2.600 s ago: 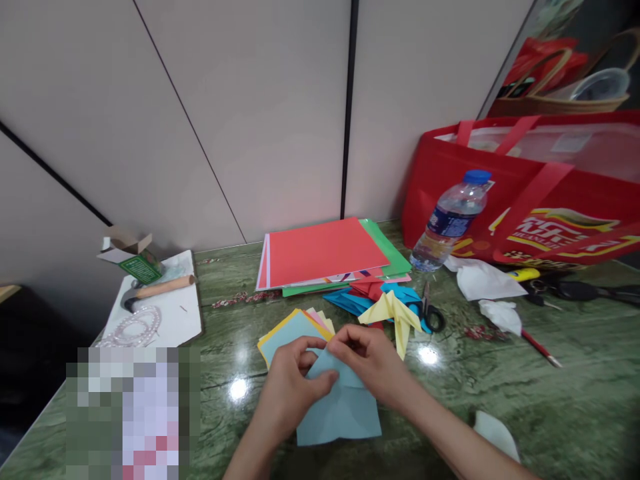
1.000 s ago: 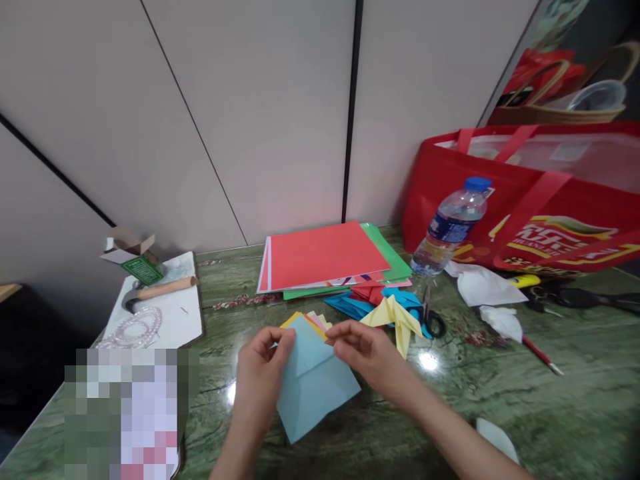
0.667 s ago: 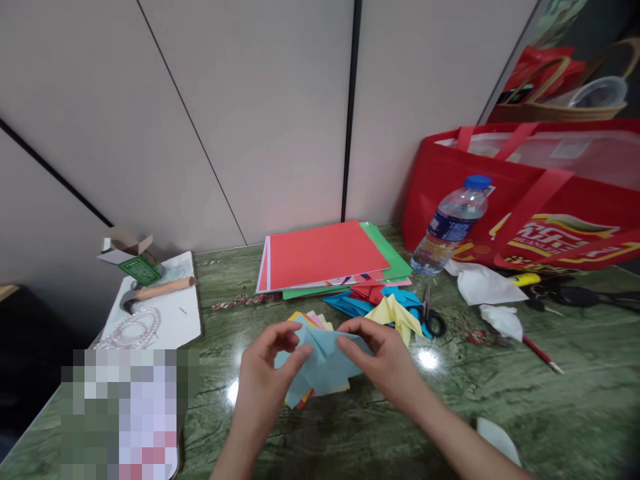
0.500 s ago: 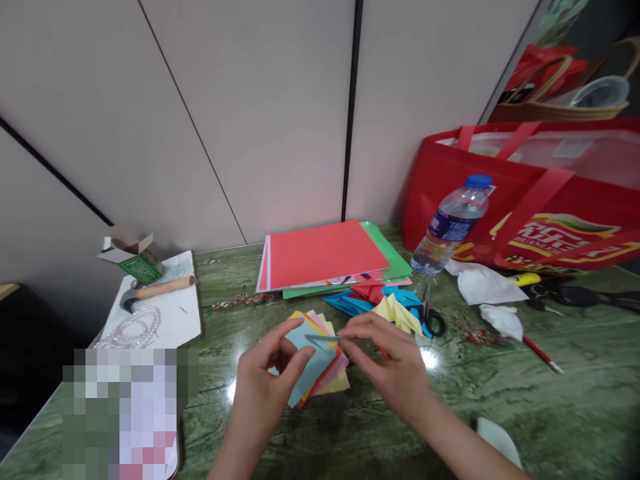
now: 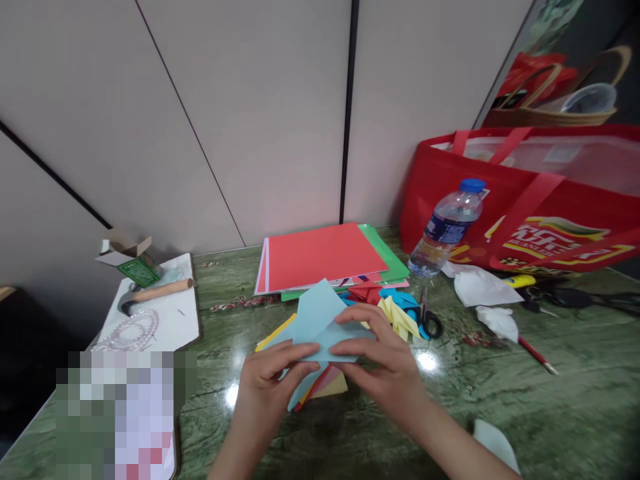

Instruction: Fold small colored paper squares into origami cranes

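Note:
Between my two hands is a light blue sheet of paper (image 5: 320, 313), folded, with a pointed flap standing up toward the wall. My left hand (image 5: 275, 377) pinches its lower left edge between thumb and fingers. On the right edge, my right hand (image 5: 385, 353) grips it with the thumb below and the fingers on top. Under the held paper lies a fanned stack of coloured papers (image 5: 330, 387) in blue, orange, pink and cream, partly hidden. Just behind the right hand rest folded paper pieces (image 5: 397, 317) in yellow, blue and red, beside black-handled scissors (image 5: 431, 323).
Large coloured sheets (image 5: 325, 257) lie against the wall. A water bottle (image 5: 447, 227) stands before a red bag (image 5: 500, 200). Tissues (image 5: 487, 287) and a red pen-like stick (image 5: 537, 353) are at right. On a white board (image 5: 173, 307) sit a wooden-handled tool (image 5: 160, 291), beads and a box.
The blue paper, seen edge-on in my right hand before, now faces me with its flap raised. My left hand has moved from the stack to grip this paper too.

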A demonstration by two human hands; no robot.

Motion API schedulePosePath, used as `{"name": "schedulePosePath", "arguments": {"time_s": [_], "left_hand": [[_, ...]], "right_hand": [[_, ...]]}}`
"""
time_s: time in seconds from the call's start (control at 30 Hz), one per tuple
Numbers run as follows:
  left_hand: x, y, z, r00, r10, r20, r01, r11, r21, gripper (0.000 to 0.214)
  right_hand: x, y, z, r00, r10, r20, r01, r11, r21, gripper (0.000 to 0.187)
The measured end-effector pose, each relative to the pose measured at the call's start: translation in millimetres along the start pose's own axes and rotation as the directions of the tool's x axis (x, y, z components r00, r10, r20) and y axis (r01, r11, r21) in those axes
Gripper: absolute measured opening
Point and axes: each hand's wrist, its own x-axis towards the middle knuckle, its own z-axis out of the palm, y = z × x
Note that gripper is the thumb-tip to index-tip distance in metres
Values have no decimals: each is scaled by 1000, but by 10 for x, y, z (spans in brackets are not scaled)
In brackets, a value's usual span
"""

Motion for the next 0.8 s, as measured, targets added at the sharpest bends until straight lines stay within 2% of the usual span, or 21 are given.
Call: {"name": "schedulePosePath", "arguments": {"time_s": [0.07, 0.13, 0.33, 0.4, 0.5, 0.63, 0.8], "left_hand": [[2, -3, -1, 998, 58, 5, -58, 997, 44, 19], [1, 0, 9, 996, 84, 12, -85, 994, 74, 19], [-11, 46, 49, 999, 36, 16, -36, 998, 54, 18], [-24, 56, 61, 1000, -3, 10, 3, 1000, 23, 19], [-48, 55, 90, 995, -100, 6, 100, 994, -43, 18], [-62, 51, 142, 960, -278, 38, 280, 947, -159, 17], [-46, 80, 185, 912, -407, 53, 402, 858, -319, 25]], "right_hand": [[-2, 18, 11, 985, 171, 16, -172, 982, 83, 4], [6, 31, 16, 947, 320, 31, -321, 932, 168, 7], [67, 13, 20, 819, 561, 121, -559, 733, 387, 19], [70, 2, 26, 783, 608, 131, -602, 686, 409, 19], [55, -1, 36, 753, 648, 118, -632, 660, 407, 20], [38, 10, 33, 732, 671, 114, -658, 655, 372, 22], [46, 0, 24, 727, 679, 99, -668, 667, 331, 22]]}}
